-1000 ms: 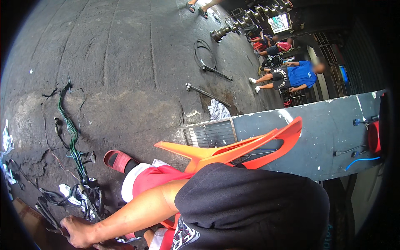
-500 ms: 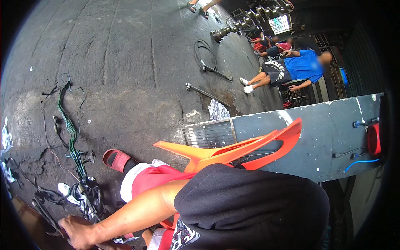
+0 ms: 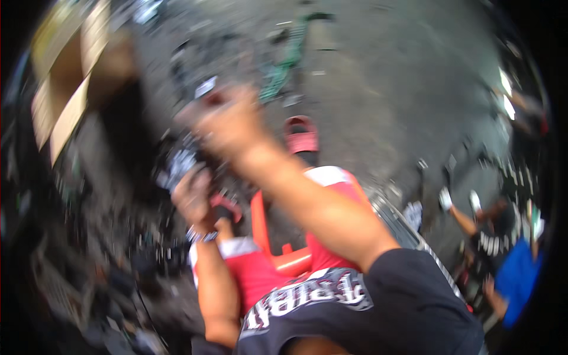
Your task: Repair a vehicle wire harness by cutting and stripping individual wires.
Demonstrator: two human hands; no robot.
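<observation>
Motion smears much of the head view. My right hand reaches forward over the floor, its fingers too blurred to read. A dark shape with a small pale patch lies beyond those fingers; whether the hand holds it I cannot make out. Nearer to me and lower, my left hand has its fingers bent closed beside a tangle of dark wires and whitish scraps. What they hold is unclear. A bracelet or watch circles that wrist. Past my right hand, a green wire bundle stretches away across the floor.
Open cardboard boxes stand at the far left. An orange plastic part lies between my legs. My red slide sandal is on the floor ahead. A metal grating and a person in a blue shirt are at the right.
The view has swung to the left, bringing both hands and the boxes toward the middle and left. The green wires and the other person now appear farther right. My left hand has come clearly into view.
</observation>
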